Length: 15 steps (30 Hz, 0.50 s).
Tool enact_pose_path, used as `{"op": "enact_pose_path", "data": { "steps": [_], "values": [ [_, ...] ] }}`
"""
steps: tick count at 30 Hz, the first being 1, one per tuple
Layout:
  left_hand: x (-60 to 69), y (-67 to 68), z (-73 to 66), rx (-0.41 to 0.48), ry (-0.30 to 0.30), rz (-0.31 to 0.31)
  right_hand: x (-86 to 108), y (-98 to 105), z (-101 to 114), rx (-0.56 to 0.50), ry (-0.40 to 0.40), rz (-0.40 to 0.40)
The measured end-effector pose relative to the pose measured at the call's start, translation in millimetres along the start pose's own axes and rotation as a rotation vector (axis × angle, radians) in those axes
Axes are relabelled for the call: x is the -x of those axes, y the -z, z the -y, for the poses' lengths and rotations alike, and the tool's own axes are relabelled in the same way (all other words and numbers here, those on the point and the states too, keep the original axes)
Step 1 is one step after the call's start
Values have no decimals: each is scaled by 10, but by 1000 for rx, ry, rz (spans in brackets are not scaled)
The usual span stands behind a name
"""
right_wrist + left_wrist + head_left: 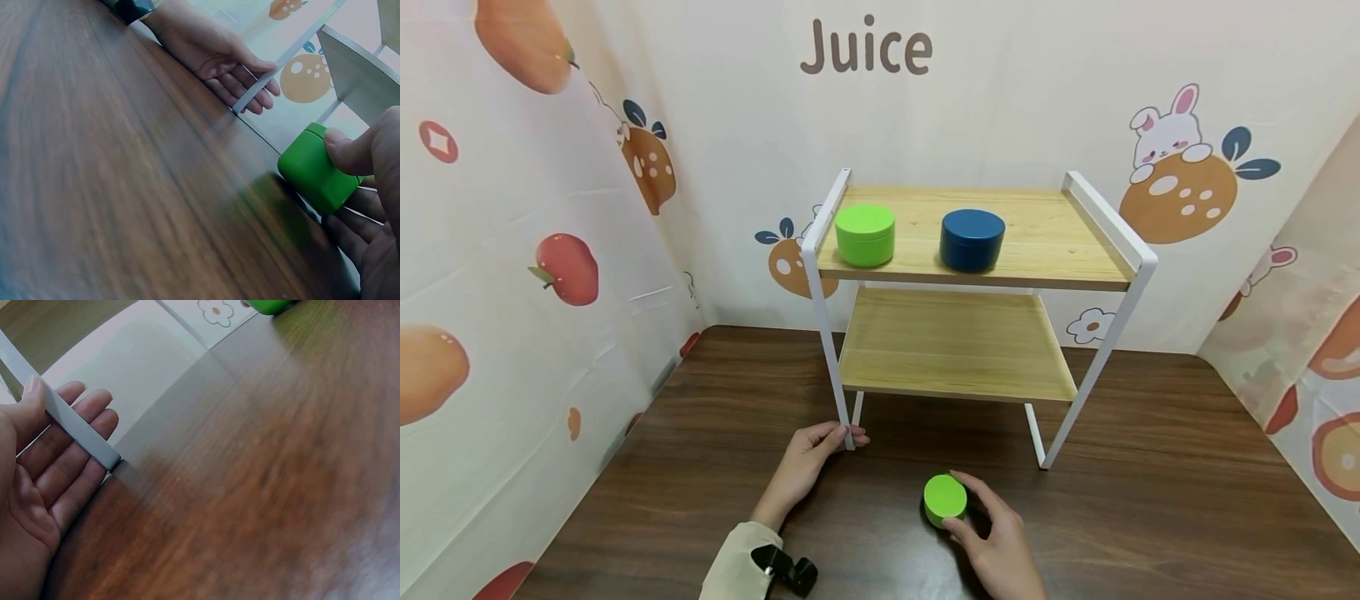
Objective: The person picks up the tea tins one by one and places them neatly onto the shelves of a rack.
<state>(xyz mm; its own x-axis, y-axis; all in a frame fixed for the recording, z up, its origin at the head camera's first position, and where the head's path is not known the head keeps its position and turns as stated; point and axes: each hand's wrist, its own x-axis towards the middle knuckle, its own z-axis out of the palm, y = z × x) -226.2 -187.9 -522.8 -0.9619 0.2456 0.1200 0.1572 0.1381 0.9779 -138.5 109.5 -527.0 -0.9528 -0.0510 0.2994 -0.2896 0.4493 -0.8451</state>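
Observation:
My left hand (pixel 808 458) holds the lower end of a white leg (pixel 78 428) of a two-tier shelf, its thumb in front and its fingers behind. On the table, my right hand (pixel 996 533) grips a small green lidded container (pixel 945 497) between thumb and fingers; the right wrist view shows the green container (pixel 317 172) at the tabletop. A larger green round container (pixel 865 236) stands at the left of the shelf's top board (pixel 1045 225). To its right stands a dark blue round container (pixel 972 241).
The lower shelf board (pixel 958 343) is light wood like the top one. The shelf stands on a dark wooden table (pixel 715 417). Fruit-printed curtains (pixel 647 50) surround the table at the back and both sides. A black wrist strap (pixel 782 567) sits over the left sleeve.

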Motion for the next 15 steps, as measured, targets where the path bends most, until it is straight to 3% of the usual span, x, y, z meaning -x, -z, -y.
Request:
{"op": "enact_pose_path", "data": {
  "steps": [10,15],
  "values": [
    [-4,3,18,-7,-7,2,-8,34,14,6,-38,13],
    [0,6,16,-11,-12,-1,0,60,-2,21,-18,-10]
  ]
}}
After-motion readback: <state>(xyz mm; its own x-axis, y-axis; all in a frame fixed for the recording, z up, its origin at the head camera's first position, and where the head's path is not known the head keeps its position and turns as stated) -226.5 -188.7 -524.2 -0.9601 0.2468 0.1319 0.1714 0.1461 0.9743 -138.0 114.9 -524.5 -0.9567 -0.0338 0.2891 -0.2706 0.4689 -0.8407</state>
